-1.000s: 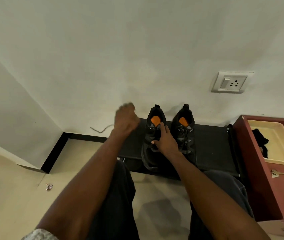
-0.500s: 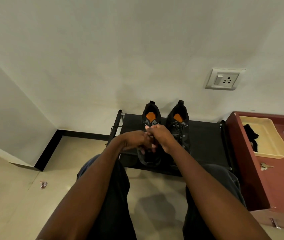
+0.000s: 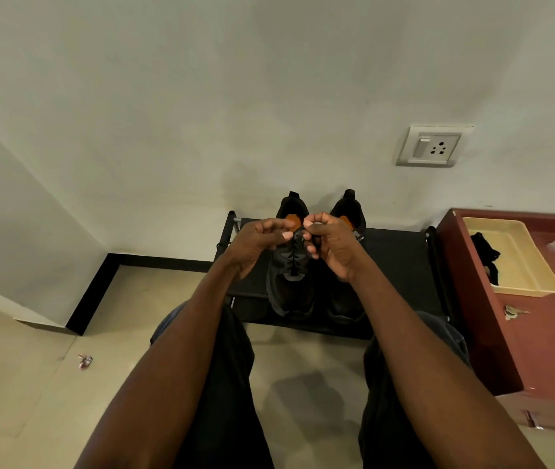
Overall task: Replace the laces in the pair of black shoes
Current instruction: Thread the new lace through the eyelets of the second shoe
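Two black shoes with orange insoles stand side by side on a low black rack [image 3: 401, 262], toes toward me. The left shoe [image 3: 289, 286] sits between my hands; the right shoe [image 3: 349, 302] is partly hidden behind my right wrist. My left hand [image 3: 259, 245] and my right hand [image 3: 332, 242] are both raised over the left shoe's tongue, fingers curled, fingertips meeting and pinching the dark lace [image 3: 294, 255] near its top eyelets. The lace ends themselves are too dark to make out.
A red-brown cabinet [image 3: 540, 350] stands at the right, bearing a cream tray [image 3: 533, 282] with a black item inside, plus keys [image 3: 513, 312]. A wall socket [image 3: 430, 147] is above. A small wrapper [image 3: 84, 361] lies on the tiled floor at left. My knees flank the rack.
My left hand came in from the left, where it was raised apart, and joined my right hand over the left shoe. Both hands rose to the top of the lacing.
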### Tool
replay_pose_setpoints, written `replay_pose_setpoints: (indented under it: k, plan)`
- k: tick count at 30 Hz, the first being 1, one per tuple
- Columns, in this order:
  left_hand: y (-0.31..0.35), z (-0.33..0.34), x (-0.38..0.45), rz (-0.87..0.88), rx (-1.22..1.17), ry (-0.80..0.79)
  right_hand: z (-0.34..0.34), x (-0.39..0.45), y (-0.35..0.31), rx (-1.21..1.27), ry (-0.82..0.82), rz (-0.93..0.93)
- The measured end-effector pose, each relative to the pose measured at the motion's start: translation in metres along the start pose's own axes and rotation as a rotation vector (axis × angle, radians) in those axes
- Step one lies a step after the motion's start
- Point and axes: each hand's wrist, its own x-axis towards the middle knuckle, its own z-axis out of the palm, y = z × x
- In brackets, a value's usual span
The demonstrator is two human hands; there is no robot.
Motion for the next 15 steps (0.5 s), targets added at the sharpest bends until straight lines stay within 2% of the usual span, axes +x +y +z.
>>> replay_pose_setpoints:
  k: [3,6,8,10,12,13,15]
  plan:
    - [-0.004,-0.004,0.004,-0.071,0.048,0.138,-0.017,0.004,-0.007,0.204,0.145,-0.046]
    - [-0.018,-0.020,0.013,-0.217,0.181,0.459,-0.037,0.008,-0.013,0.359,0.300,-0.106]
    - [-0.025,-0.030,0.014,-0.397,0.551,0.621,-0.043,0.010,-0.012,0.390,0.382,-0.112]
    - [-0.025,-0.030,0.009,-0.517,0.899,0.640,-0.044,0.012,-0.010,0.297,0.417,-0.092]
    - [-0.024,-0.025,0.007,-0.380,0.984,0.652,-0.040,0.011,-0.007,0.067,0.386,-0.054]
    - [-0.021,-0.021,0.007,-0.246,0.913,0.647,-0.036,0.011,-0.004,-0.060,0.341,-0.032]
    - [-0.013,-0.012,0.011,-0.044,0.542,0.530,-0.026,0.009,0.000,-0.275,0.214,-0.003]
